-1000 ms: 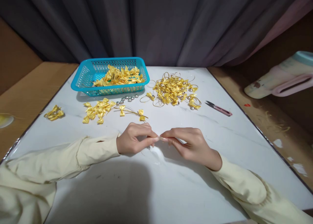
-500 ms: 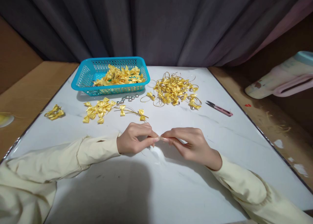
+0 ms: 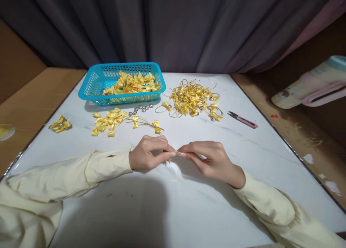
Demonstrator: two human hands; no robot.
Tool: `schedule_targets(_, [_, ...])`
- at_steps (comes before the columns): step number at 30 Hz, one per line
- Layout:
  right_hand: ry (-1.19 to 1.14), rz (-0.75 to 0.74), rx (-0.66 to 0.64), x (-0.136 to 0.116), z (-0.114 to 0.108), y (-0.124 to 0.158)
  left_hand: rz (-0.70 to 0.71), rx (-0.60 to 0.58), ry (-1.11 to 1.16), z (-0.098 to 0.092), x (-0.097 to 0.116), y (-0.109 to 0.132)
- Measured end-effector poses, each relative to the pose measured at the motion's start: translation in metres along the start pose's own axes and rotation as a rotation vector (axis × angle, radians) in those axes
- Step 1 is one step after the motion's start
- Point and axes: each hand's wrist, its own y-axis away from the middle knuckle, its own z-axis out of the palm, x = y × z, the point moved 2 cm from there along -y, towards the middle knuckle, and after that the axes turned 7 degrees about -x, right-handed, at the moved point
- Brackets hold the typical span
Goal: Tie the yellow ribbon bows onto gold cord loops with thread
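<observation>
My left hand (image 3: 152,153) and my right hand (image 3: 211,158) meet over the middle of the white table (image 3: 194,212), thumb and forefinger pinched on each side. What lies between the fingertips is too small and covered to make out. Just beyond my left hand lie two yellow bows on gold cords (image 3: 146,124). To their left is a loose group of yellow satin bows (image 3: 109,122), with several silver bells (image 3: 140,109) behind. A tangled pile of bows with gold cord loops and bells (image 3: 193,98) sits beyond my right hand.
A blue plastic basket (image 3: 121,101) with more yellow bows stands at the back left. Thread snips (image 3: 243,120) with a pink handle lie at the right. A small bow bundle (image 3: 60,124) is at far left. A large handled cup (image 3: 302,85) is beyond the right edge.
</observation>
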Motion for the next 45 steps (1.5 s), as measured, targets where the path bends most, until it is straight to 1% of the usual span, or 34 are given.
schedule_targets(6, [-0.002, 0.001, 0.0, -0.0009, -0.0005, -0.001, 0.01, 0.009, 0.002, 0.0001, -0.0007, 0.0006])
schedule_targets(14, [0.011, -0.014, 0.015, 0.0011, 0.0011, 0.0001, -0.013, 0.002, -0.001, -0.0002, 0.0001, 0.0004])
schedule_targets(22, [0.032, -0.014, 0.003, 0.0017, 0.001, 0.0016, -0.019, -0.008, 0.004, -0.0005, 0.0008, 0.0001])
schedule_targets(24, [0.032, 0.002, 0.021, 0.0019, 0.0014, 0.0022, -0.039, -0.009, 0.001, -0.0006, 0.0013, 0.0003])
schedule_targets(27, [0.003, 0.05, 0.104, 0.0023, 0.0003, 0.0031, -0.126, -0.005, 0.019, -0.0004, 0.0013, 0.001])
schedule_targets(29, [-0.016, 0.054, 0.148, 0.0025, -0.0012, 0.0031, -0.246, -0.016, 0.098, 0.0004, 0.0, 0.0014])
schedule_targets(32, [-0.012, -0.001, 0.12, 0.0028, -0.0025, 0.0017, -0.445, -0.044, 0.319, 0.0025, -0.0023, 0.0012])
schedule_targets(34, [-0.009, -0.027, 0.077, 0.0035, -0.0021, 0.0004, -0.528, -0.052, 0.464, 0.0036, -0.0028, 0.0002])
schedule_targets(36, [-0.019, -0.028, 0.052, 0.0043, -0.0012, -0.0006, -0.578, -0.058, 0.559, 0.004, -0.0027, -0.0009])
schedule_targets(38, [-0.042, -0.005, 0.036, 0.0047, -0.0001, -0.0011, -0.609, -0.06, 0.598, 0.0042, -0.0024, -0.0018])
schedule_targets(45, [-0.072, 0.073, 0.013, 0.0034, -0.0004, -0.0026, -0.661, -0.026, 0.504, 0.0019, -0.0013, -0.0051])
